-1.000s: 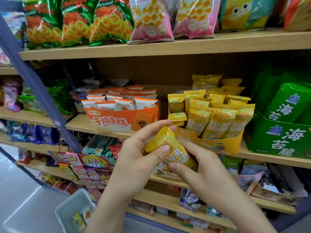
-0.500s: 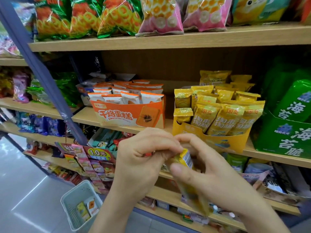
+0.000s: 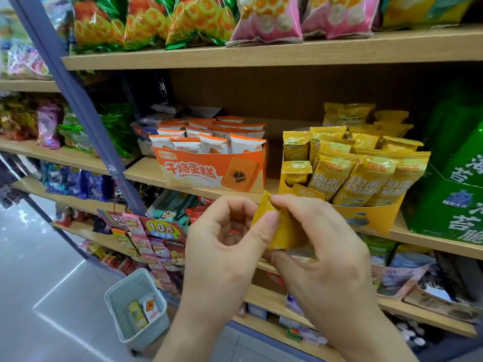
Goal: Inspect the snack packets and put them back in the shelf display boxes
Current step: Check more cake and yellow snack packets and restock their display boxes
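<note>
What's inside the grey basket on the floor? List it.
The basket holds two small packets, a yellow-green packet and a white-and-orange packet. Its near wall hides anything lower.

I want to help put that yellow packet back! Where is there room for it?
Bare shelf shows between the orange box and the yellow box, and left of the orange box up to the blue post. The yellow box looks loosest at its front-left corner, around the one low packet; its right side is packed tight.
</note>
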